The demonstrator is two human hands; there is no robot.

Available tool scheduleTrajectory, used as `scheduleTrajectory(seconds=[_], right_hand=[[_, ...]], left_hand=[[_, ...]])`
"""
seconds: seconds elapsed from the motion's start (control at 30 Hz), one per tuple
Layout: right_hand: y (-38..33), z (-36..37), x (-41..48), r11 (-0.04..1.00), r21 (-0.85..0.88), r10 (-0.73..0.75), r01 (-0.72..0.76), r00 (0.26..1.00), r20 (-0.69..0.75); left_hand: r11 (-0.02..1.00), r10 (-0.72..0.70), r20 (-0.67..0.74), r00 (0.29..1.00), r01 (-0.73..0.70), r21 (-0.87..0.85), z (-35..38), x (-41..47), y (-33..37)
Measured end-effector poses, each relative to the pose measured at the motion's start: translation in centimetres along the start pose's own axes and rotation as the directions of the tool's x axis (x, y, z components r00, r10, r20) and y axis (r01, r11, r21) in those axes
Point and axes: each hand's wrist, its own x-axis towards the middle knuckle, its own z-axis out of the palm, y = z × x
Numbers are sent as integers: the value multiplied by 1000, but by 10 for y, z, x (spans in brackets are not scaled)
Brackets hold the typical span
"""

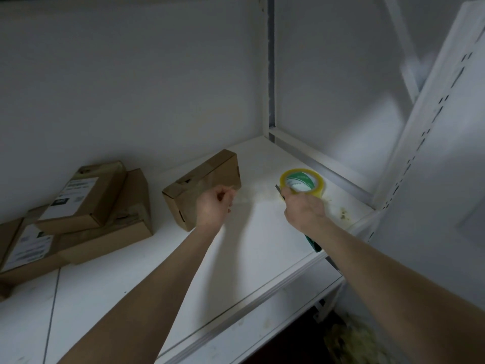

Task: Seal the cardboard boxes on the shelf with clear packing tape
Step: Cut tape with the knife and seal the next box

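Observation:
A small cardboard box (183, 198) lies on the white shelf (252, 258), with clear tape across its top. My left hand (214, 206) is at the box's near right corner, fingers pinched on the loose end of a clear tape strip (249, 199). The strip runs faintly to the right toward the roll. My right hand (304, 210) grips the yellowish roll of clear packing tape (301, 179), which rests on the shelf. The same hand also holds a green-handled cutter (313, 243), whose blade tip pokes out beside the roll.
A stack of several cardboard boxes (86, 206) with white labels sits at the left of the shelf. The shelf's back wall and a slotted right upright (420, 153) close in the corner. Yellowish stains (343, 215) mark the shelf near the right edge. A lower shelf shows below.

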Motion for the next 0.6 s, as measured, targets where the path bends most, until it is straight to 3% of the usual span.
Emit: scheduleTrajectory(seconds=[0.6], right_hand=[[25, 7, 25, 999, -14, 43, -44, 996, -79]], left_hand=[[1000, -23, -1, 1000, 23, -19, 6, 9, 8]])
